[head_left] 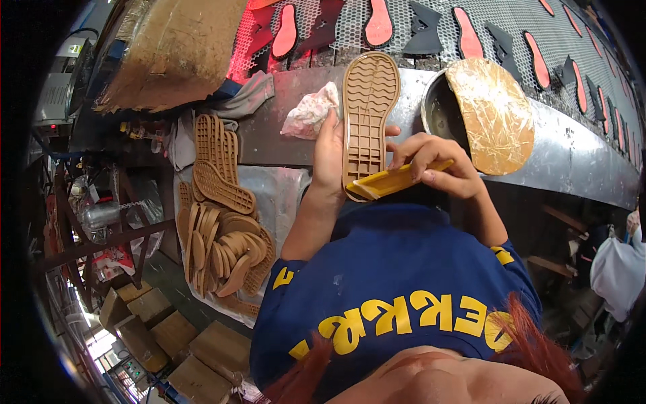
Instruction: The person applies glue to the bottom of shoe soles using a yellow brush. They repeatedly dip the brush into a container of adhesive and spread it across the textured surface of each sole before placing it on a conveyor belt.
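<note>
Upright in front of me stands a tan shoe sole (371,101), its wavy and gridded tread facing the camera. My left hand (328,155) is closed around the sole's left edge, with fingertips showing past the right edge. Between the fingers of my right hand (441,165) is a flat yellow tool (393,182) with a pale end. That end lies against the heel edge at the sole's lower end. Whatever is on the sole's far face is hidden. A crumpled, pink-stained white cloth (311,116) lies on the bench beside my left hand.
To the right, a metal pot (441,108) is partly covered by a round tan board (494,114). Beyond the bench, a mesh surface (431,17) carries pink insoles and black pieces. More tan soles (225,182) are heaped at left. Cardboard boxes (175,333) stand on the floor.
</note>
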{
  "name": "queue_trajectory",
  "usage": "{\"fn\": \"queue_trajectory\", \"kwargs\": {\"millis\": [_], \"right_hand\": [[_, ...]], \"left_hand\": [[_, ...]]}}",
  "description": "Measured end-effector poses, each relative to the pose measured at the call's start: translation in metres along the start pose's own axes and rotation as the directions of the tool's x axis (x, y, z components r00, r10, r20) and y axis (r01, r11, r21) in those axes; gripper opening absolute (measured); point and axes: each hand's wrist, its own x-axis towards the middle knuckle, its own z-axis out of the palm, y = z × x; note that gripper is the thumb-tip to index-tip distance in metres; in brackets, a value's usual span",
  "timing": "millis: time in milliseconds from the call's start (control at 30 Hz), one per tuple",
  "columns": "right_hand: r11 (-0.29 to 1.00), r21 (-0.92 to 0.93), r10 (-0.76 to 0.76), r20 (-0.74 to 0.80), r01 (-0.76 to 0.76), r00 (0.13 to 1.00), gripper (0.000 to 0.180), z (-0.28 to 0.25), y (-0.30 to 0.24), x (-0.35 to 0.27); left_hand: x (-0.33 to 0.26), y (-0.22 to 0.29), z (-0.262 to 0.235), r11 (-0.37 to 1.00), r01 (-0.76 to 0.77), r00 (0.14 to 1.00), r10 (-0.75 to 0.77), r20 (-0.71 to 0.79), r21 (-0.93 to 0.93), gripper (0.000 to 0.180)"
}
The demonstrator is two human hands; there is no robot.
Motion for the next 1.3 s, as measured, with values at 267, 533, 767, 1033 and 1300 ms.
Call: {"fn": "queue_trajectory", "kwargs": {"millis": [267, 533, 767, 1033, 1300], "right_hand": [[0.983, 0.135, 0.097, 0.19, -0.123, 0.977, 0.013, -0.016, 0.002, 0.019], [0.982, -0.184, 0.095, 0.246, -0.05, 0.965, 0.009, -0.042, -0.011, 0.026], [0.955, -0.297, -0.206, -0.7, -0.017, 0.683, 0.016, -0.058, -0.006, -0.027], [0.142, -0.887, -0.259, -0.462, -0.439, 0.848, 0.017, -0.04, 0.025, -0.055], [0.477, -0.688, -0.16, -0.68, -0.546, 0.716, 0.011, -0.017, 0.032, -0.06]], "left_hand": [[-0.007, 0.002, 0.0, 0.987, 0.159, 0.969, -0.16, 0.188, 0.019, 0.084], [-0.009, -0.001, -0.001, 0.972, 0.214, 0.962, -0.227, 0.152, 0.096, 0.085], [-0.002, -0.007, -0.014, 0.988, -0.081, 0.986, 0.06, 0.158, 0.129, 0.066], [-0.013, 0.004, -0.021, 0.655, -0.662, 0.748, 0.61, 0.261, 0.364, 0.08], [-0.038, 0.055, -0.041, 0.569, -0.773, 0.635, 0.69, 0.348, 0.281, 0.089]]}}
